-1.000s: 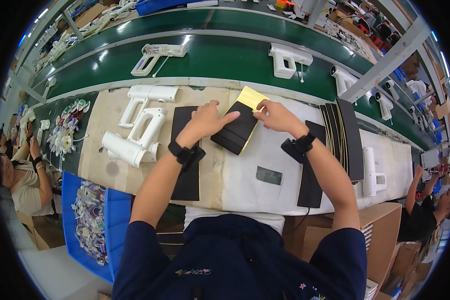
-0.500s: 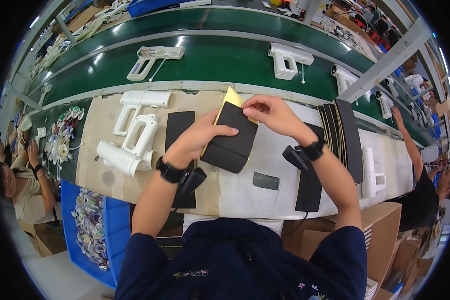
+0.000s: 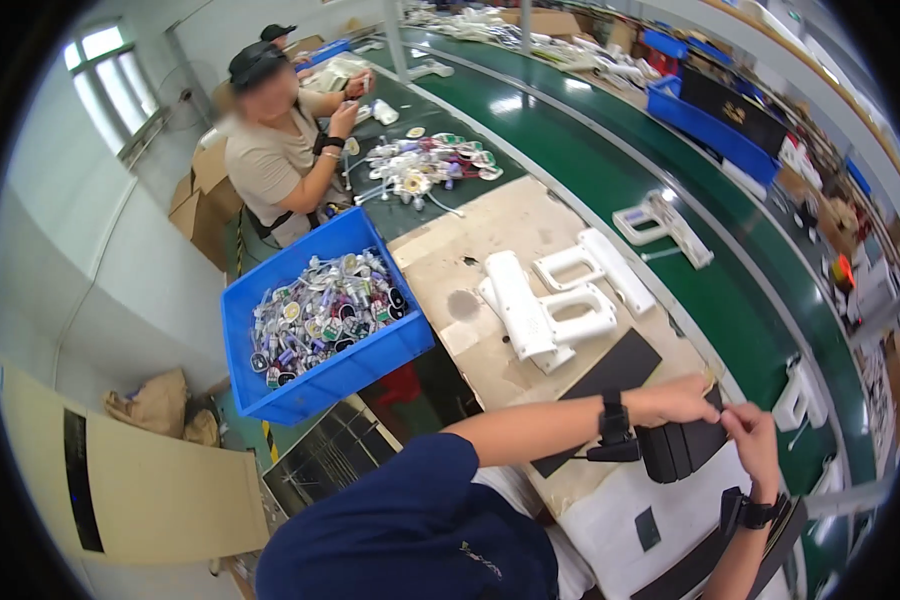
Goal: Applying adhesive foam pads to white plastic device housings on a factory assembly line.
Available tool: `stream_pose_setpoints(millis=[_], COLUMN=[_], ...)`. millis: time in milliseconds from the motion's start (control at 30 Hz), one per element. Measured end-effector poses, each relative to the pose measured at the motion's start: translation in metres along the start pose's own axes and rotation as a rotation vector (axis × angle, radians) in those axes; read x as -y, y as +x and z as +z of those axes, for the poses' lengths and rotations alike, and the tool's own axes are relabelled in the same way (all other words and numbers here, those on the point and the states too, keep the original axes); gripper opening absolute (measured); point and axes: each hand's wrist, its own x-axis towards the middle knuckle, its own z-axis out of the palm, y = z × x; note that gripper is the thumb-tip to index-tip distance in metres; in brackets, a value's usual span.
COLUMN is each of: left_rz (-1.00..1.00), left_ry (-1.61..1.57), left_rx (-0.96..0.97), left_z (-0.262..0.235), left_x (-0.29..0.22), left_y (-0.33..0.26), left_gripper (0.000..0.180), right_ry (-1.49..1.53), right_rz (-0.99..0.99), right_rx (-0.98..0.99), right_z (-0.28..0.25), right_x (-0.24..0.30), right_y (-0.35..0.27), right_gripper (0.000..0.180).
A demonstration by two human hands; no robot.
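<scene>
My left hand (image 3: 678, 402) grips a black foam sheet (image 3: 682, 452) with grooves across it, held above the bench. At the sheet's upper edge my right hand (image 3: 755, 445) is closed, its fingertips pinching the corner close to my left fingers. Just what part lies between those fingertips is too small to tell. Under my left forearm lies another flat black foam strip (image 3: 625, 365), partly hidden. Two white gun-shaped plastic housings, the nearer one (image 3: 520, 305) and the farther one (image 3: 615, 272), rest on the bench beyond my left hand.
A blue bin (image 3: 255, 395) full of small electronic parts stands left of the bench; more parts (image 3: 420, 165) are heaped beyond it, near a seated co-worker (image 3: 270, 150). White housings (image 3: 665, 228) lie on the green conveyor (image 3: 580, 150). Black sheets (image 3: 785, 535) are stacked at lower right.
My view has swung to the left, bringing the blue bin and co-worker into full sight. The sheet remains in my hands, its yellow backing now mostly out of sight.
</scene>
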Motion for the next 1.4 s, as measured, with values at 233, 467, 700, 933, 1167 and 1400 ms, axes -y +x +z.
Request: stream_pose_setpoints(millis=[233,467,700,933,1167,1400], left_rz=[-0.061,-0.093,0.179,0.089,0.15,0.15], left_ry=[-0.068,-0.162,-0.069,0.002,-0.206,-0.27], left_rx=[-0.012,0.143,-0.018,-0.173,-0.635,-0.874], left_z=[-0.018,-0.036,-0.016,-0.147,-0.192,-0.174], left_x=[0.056,0.101,0.135,0.114,0.161,0.18], left_y=[0.046,0.109,0.137,0.079,0.107,0.141], left_gripper=[0.035,0.053,0.032,0.045,0.041,0.037], right_ry=[0.202,0.064,0.394,0.046,-0.167,-0.208], right_rz=[0.178,0.2,0.125,0.425,0.293,0.233], right_rx=[0.105,-0.078,0.073,0.025,0.363,0.502], right_z=[0.013,0.019,-0.015,-0.008,0.02,0.046], right_x=[-0.071,-0.1,-0.215,-0.165,-0.107,-0.105], right_y=[0.045,0.059,0.075,0.144,0.31,0.343], right_gripper=[0.026,0.028,0.031,0.046,0.043,0.04])
